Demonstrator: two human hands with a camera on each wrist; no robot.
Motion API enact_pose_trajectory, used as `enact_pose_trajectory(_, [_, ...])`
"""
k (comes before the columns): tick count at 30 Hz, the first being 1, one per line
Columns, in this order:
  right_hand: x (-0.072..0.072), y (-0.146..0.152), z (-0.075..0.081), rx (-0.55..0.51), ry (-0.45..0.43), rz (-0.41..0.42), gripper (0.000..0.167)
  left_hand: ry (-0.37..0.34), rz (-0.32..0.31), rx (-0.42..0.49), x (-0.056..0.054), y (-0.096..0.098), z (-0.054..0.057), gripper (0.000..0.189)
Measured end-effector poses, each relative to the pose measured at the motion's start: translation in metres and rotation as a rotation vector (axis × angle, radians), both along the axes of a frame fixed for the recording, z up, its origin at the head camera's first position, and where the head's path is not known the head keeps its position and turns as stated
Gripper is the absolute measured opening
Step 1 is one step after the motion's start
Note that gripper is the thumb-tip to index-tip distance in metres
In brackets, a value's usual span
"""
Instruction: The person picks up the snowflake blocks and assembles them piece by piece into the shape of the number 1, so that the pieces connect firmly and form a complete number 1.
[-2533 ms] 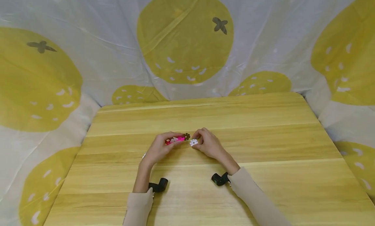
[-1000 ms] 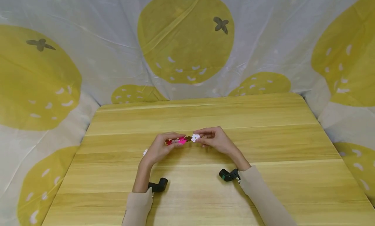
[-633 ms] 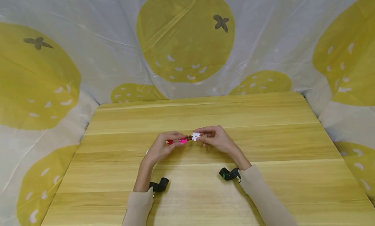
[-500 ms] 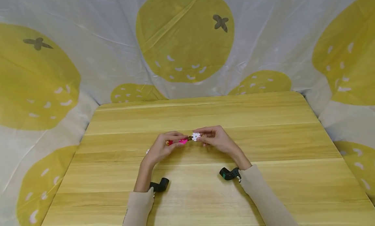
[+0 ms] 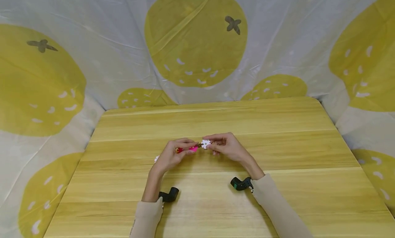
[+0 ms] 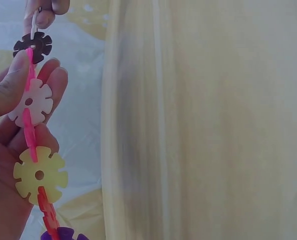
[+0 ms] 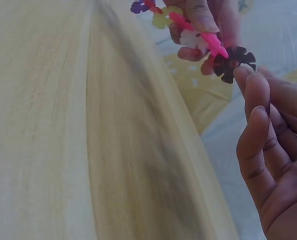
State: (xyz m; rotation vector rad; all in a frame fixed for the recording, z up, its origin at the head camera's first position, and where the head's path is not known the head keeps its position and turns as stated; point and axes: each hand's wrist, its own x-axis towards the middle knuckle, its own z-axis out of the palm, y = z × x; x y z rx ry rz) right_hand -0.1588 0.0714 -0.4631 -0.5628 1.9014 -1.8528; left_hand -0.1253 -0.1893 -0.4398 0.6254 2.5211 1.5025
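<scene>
My left hand (image 5: pixel 182 149) pinches a chain of flat snowflake discs (image 5: pixel 189 148) just above the wooden table (image 5: pixel 277 145). In the left wrist view the chain runs from a purple disc (image 6: pixel 63 234) through a yellow disc (image 6: pixel 40 175) and a white disc (image 6: pixel 31 102) to a brown disc (image 6: pixel 32 46), joined by pink pieces set edge-on. My right hand (image 5: pixel 213 145) pinches a loose white disc (image 5: pixel 205 143) against the brown end disc (image 7: pixel 233 62). The slot where they meet is hidden by fingers.
Another white disc (image 5: pixel 156 158) lies on the table beside my left hand. Black wrist cameras (image 5: pixel 169 194) (image 5: pixel 241 183) hang under both forearms. A white cloth with yellow fruit prints (image 5: pixel 194 39) surrounds the table on three sides.
My right hand lifted the white disc from beside the chain up to the brown end disc. Over the last second both hands have barely moved.
</scene>
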Motion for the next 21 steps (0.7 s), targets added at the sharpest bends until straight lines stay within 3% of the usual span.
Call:
enact_pose_trajectory(6, [0.0,-0.004,-0.005,-0.01,0.044,-0.015,0.041,0.007,0.055,-0.081,-0.001,0.0,0.003,0.034])
enact_pose_trajectory(12, [-0.001,-0.005,-0.004,-0.034,0.063,-0.06,0.051,-0.017,0.09,-0.085,-0.002,0.001,0.007,0.032])
enact_pose_trajectory(16, [0.0,-0.008,-0.004,-0.004,0.028,-0.076,0.044,-0.054,0.118,-0.059,-0.004,0.003,0.008,0.032])
enact_pose_trajectory(21, [0.005,-0.016,-0.007,0.039,-0.041,-0.007,0.03,-0.091,0.154,-0.064,-0.007,0.01,0.01,0.032])
